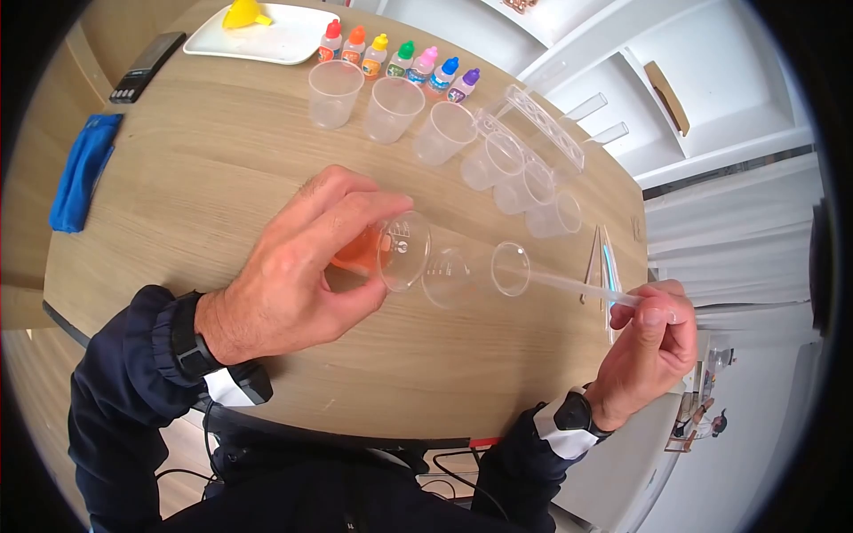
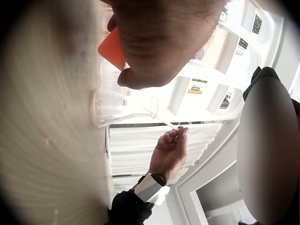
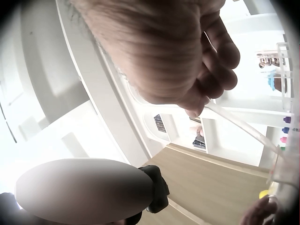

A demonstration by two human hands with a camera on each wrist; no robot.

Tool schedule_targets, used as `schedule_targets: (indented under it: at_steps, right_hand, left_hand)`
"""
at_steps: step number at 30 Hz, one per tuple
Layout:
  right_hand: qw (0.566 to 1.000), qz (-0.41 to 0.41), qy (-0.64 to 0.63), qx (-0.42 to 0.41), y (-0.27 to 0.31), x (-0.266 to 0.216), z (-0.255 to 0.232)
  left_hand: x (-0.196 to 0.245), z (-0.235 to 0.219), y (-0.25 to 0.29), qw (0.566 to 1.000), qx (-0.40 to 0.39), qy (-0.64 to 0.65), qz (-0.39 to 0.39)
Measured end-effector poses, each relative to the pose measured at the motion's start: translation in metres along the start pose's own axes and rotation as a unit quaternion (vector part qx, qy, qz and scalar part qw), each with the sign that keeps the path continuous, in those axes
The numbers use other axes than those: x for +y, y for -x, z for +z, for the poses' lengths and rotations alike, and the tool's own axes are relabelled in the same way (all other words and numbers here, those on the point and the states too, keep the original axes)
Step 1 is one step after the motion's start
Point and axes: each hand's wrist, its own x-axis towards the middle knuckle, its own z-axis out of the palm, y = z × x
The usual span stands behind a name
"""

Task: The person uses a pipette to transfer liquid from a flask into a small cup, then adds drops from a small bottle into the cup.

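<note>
In the head view the left hand (image 1: 298, 262) grips a clear beaker (image 1: 404, 253) holding orange-red liquid (image 1: 358, 253), its fingers and thumb around the sides; the liquid (image 2: 111, 49) also shows in the left wrist view. Just right of it stands a clear conical flask (image 1: 449, 277), its round mouth (image 1: 511, 269) toward the right. The right hand (image 1: 649, 346) pinches the end of a thin translucent pipette (image 1: 582, 289), whose other end reaches the flask's mouth. The left wrist view shows the flask (image 2: 108, 108) upright on the table. Whether the pipette tip touches the glass, I cannot tell.
Several clear cups (image 1: 394, 111) curve across the table (image 1: 204, 178) behind the hands. Beyond them are small dropper bottles (image 1: 404, 60), a white tray (image 1: 293, 35) with a yellow funnel (image 1: 242, 14), and a tube rack (image 1: 546, 129). A blue cloth (image 1: 84, 173) and black scale (image 1: 149, 67) lie left.
</note>
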Motion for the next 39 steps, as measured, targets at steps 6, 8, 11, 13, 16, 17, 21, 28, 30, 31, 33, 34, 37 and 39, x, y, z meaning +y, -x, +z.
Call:
schedule_targets:
  at_steps: [6, 8, 11, 13, 16, 17, 21, 28, 30, 31, 33, 34, 37, 39]
  right_hand:
    - [0.999, -0.013, -0.030, 0.024, -0.004, 0.005, -0.004]
    - [0.997, -0.024, -0.045, 0.051, -0.003, 0.006, -0.004]
    - [0.994, -0.035, -0.085, 0.056, 0.001, 0.002, -0.001]
    - [0.995, -0.034, -0.089, 0.026, 0.006, -0.004, 0.008]
    - [0.997, -0.011, -0.067, -0.022, 0.022, -0.020, 0.034]
    - [0.998, -0.015, -0.058, -0.030, 0.027, -0.021, 0.040]
    - [0.995, -0.024, -0.057, -0.074, 0.034, -0.019, 0.052]
    - [0.988, -0.062, -0.038, -0.135, 0.033, -0.017, 0.058]
    - [0.988, -0.063, -0.035, -0.137, 0.033, -0.018, 0.059]
    - [0.987, -0.064, -0.032, -0.141, 0.033, -0.019, 0.059]
    - [0.987, -0.063, -0.028, -0.146, 0.033, -0.020, 0.060]
    - [0.987, -0.061, -0.027, -0.147, 0.033, -0.020, 0.060]
    - [0.988, -0.044, -0.030, -0.145, 0.033, -0.019, 0.060]
    - [0.989, -0.036, -0.035, -0.142, 0.033, -0.017, 0.060]
  left_hand:
    - [0.002, -0.001, 0.000, 1.000, -0.005, 0.007, -0.009]
    - [0.001, -0.001, 0.000, 1.000, -0.004, 0.001, -0.002]
    - [0.002, -0.001, 0.000, 1.000, -0.007, 0.004, 0.000]
    - [0.002, 0.000, 0.000, 1.000, -0.008, 0.007, 0.007]
    - [0.003, 0.000, 0.001, 1.000, -0.017, 0.008, 0.013]
    - [0.004, 0.000, 0.001, 1.000, -0.020, 0.008, 0.013]
    - [0.008, -0.002, 0.001, 0.999, -0.029, 0.022, 0.016]
    - [0.009, -0.001, 0.002, 0.999, -0.034, 0.029, 0.030]
    - [0.009, -0.001, 0.002, 0.998, -0.035, 0.028, 0.034]
    - [0.009, -0.001, 0.002, 0.998, -0.036, 0.026, 0.035]
    - [0.009, -0.001, 0.002, 0.998, -0.036, 0.023, 0.036]
    - [0.009, -0.001, 0.002, 0.998, -0.035, 0.023, 0.037]
    - [0.008, -0.001, 0.003, 0.998, -0.035, 0.024, 0.038]
    - [0.008, -0.001, 0.003, 0.998, -0.036, 0.028, 0.037]
